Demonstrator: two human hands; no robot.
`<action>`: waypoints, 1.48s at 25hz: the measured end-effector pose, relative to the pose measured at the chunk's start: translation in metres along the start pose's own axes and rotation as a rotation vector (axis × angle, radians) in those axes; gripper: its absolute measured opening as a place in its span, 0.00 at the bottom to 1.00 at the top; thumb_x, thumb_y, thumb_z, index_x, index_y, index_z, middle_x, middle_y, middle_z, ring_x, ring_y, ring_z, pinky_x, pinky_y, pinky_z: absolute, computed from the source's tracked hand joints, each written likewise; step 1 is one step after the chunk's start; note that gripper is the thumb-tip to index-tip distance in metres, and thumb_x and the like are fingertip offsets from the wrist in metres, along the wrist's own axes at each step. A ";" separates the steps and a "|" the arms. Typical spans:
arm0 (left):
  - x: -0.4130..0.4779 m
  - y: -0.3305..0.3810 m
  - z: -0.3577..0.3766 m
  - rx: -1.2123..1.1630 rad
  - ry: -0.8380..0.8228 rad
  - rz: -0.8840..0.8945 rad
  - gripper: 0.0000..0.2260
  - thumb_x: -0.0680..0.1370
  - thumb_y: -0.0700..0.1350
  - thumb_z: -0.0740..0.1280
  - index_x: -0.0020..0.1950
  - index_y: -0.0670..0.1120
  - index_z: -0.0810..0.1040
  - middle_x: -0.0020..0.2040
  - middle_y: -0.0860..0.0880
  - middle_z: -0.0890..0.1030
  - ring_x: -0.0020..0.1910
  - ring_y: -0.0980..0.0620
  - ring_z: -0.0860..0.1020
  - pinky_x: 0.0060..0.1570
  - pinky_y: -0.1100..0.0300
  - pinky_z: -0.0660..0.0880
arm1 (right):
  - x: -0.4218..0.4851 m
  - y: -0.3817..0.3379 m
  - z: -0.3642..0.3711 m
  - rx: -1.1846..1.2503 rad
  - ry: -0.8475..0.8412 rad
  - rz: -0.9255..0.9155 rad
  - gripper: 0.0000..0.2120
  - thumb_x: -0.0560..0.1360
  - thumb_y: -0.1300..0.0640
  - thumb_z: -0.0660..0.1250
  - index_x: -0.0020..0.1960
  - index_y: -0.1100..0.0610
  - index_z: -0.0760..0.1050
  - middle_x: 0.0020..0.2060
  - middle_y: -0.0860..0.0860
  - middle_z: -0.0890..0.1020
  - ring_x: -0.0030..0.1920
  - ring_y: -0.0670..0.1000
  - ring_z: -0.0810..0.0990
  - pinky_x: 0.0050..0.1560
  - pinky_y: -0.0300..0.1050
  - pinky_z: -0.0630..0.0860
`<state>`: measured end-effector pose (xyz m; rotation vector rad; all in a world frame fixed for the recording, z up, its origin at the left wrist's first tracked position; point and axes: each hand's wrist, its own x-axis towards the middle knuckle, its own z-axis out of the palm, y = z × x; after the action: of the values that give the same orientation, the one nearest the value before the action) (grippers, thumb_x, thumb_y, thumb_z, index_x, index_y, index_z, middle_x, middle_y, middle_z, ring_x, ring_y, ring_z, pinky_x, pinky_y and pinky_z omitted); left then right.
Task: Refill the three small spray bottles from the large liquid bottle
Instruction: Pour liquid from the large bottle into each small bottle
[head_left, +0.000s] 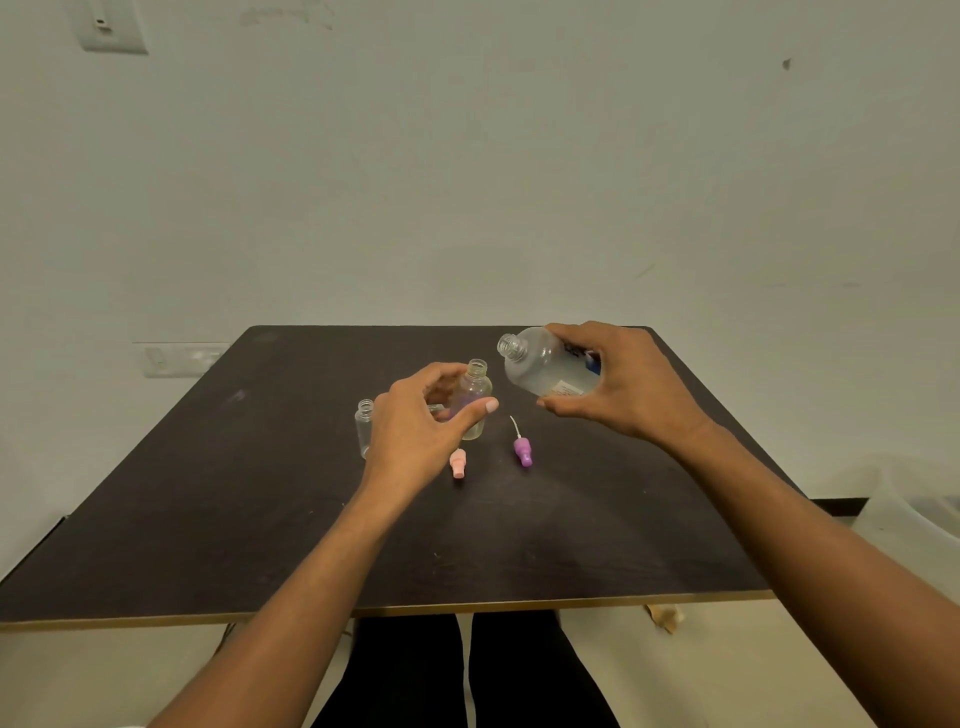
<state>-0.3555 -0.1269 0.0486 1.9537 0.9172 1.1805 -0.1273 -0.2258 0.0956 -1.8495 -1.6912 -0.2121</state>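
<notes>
My right hand (618, 384) grips the large clear liquid bottle (540, 366), tilted with its open neck pointing left, above the table. My left hand (421, 421) is wrapped around a small clear spray bottle (475, 397) that stands upright with its cap off; the large bottle's mouth is just up and right of its neck. A second small open bottle (364, 423) stands to the left, partly hidden behind my left hand. A pink spray cap (457, 463) and a purple spray cap (522, 450) with its white tube lie on the table in front.
The dark brown table (260, 519) stands against a pale wall. A wall socket (176, 358) is at the table's far left corner. A translucent container (919, 514) shows at the right edge. My legs are below the near table edge.
</notes>
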 end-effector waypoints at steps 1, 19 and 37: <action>0.000 0.000 0.000 0.005 -0.002 0.001 0.21 0.70 0.56 0.81 0.61 0.54 0.84 0.51 0.58 0.86 0.52 0.63 0.83 0.55 0.59 0.82 | 0.001 0.000 -0.001 -0.025 -0.007 -0.008 0.38 0.65 0.38 0.79 0.73 0.43 0.76 0.55 0.42 0.83 0.51 0.47 0.80 0.52 0.55 0.82; 0.001 -0.005 0.004 0.004 -0.044 -0.003 0.23 0.70 0.58 0.80 0.63 0.53 0.83 0.53 0.58 0.86 0.53 0.62 0.83 0.55 0.60 0.82 | 0.008 -0.004 0.000 -0.165 -0.051 -0.068 0.35 0.69 0.46 0.79 0.74 0.40 0.73 0.60 0.44 0.81 0.60 0.48 0.76 0.55 0.56 0.81; 0.002 -0.007 0.005 0.011 -0.042 -0.005 0.24 0.70 0.58 0.80 0.64 0.53 0.83 0.54 0.57 0.86 0.53 0.62 0.82 0.54 0.67 0.80 | 0.015 -0.009 -0.009 -0.277 -0.072 -0.121 0.36 0.70 0.49 0.78 0.75 0.38 0.71 0.61 0.47 0.79 0.60 0.51 0.75 0.51 0.55 0.81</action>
<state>-0.3516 -0.1227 0.0421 1.9765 0.9074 1.1299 -0.1306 -0.2180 0.1133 -1.9721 -1.9046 -0.4544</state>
